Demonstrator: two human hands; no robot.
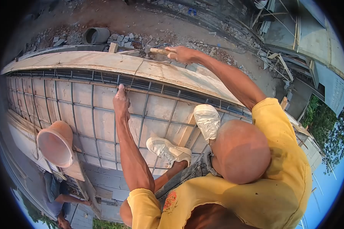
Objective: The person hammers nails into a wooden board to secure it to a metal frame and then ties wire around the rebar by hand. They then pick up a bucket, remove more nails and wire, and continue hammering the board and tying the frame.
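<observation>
My right hand is closed around the wooden handle of a hammer, raised over the outer side of a plywood formwork panel. The hammer's head, at the left end, is hard to see against the rubble. My left hand is closed at a long thin wooden strip along the inner side of the form; its fingers are partly hidden. A thin wire hangs over the panel close to this hand. Beneath both arms lies a grid of steel rebar over plywood sheets.
My shoes stand on the rebar by a timber piece. An orange-pink bucket lies at the left. Another person is at the lower left. Rubble and a concrete pipe lie on the ground below the panel.
</observation>
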